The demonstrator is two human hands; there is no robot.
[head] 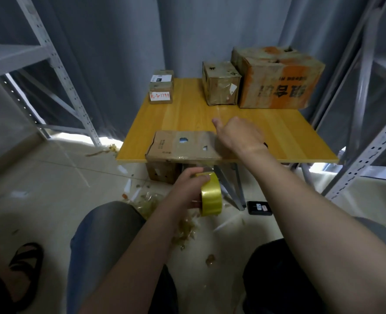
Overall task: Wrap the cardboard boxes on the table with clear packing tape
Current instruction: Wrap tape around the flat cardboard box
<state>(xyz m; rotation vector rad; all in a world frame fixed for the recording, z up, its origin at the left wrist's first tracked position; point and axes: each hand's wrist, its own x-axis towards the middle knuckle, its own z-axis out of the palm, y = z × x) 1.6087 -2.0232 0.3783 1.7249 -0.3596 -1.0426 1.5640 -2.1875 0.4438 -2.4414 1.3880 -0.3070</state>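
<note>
Head view: the box in work (183, 145) lies at the lower edge of the table (284, 134), centre of frame, with its near side projecting past the tabletop rim. The right hand (239, 135) rests on the box's right end. Its thumb sticks out toward the top of the frame; the other fingers are hidden behind the back of the hand, so their state cannot be told. The left hand (187, 189) grips the tape roll (210, 194) below the table edge, fingers curled round the roll. A clear tape strip (204, 167) runs from the roll up to the box's near edge.

Probable faults:
- The box overhangs. A downward pull on the strip may tip or drag it off the table if the right hand's pressure eases.
- The strip hangs unsupported. Slack or twist would likely fold it onto itself or stick it to the table rim.
- The box top shows torn holes. Tape laid across them bridges air and bonds poorly.

Clearance:
- A table leg (230, 184) stands just beside the roll, limiting passes beneath the box.
- Bare tabletop separates the box from the small box (160, 87), medium box (221, 83) and large orange box (275, 78), which sit well apart toward the top of the frame.
- Shelving uprights (366, 152) flank the table.
- Tape scraps (187, 230) and a phone (260, 208) lie on the floor.
</note>
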